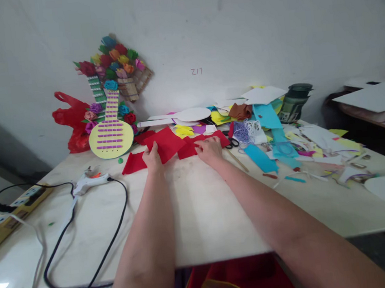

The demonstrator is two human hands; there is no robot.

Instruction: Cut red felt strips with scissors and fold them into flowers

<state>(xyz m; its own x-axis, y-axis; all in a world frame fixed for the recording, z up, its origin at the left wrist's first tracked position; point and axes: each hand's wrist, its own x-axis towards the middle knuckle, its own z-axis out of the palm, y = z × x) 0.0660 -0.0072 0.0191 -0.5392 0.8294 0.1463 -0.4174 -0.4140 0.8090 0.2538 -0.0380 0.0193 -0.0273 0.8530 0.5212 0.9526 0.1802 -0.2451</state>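
Several pieces of red crepe paper lie at the middle of the table. My left hand point(152, 158) pinches one red crepe paper sheet point(169, 143) by its left edge, thumb on top. A folded red strip point(134, 163) rests just left of that hand. My right hand point(211, 150) bends over a second red crepe paper piece point(186, 148), its curled fingers gripping it; part of that piece is hidden under the hand. Black-handled scissors point(233, 143) and a thin wooden stick point(237, 160) lie right of my right hand.
A white glue gun point(89, 182) with its looping black cord lies left, near a yellow power strip point(16, 208). A flower-trimmed paper lute point(111, 138) leans at the back wall. Paper scraps point(316, 144), blue strips point(261, 159) and a dark green bottle point(294, 103) crowd the right.
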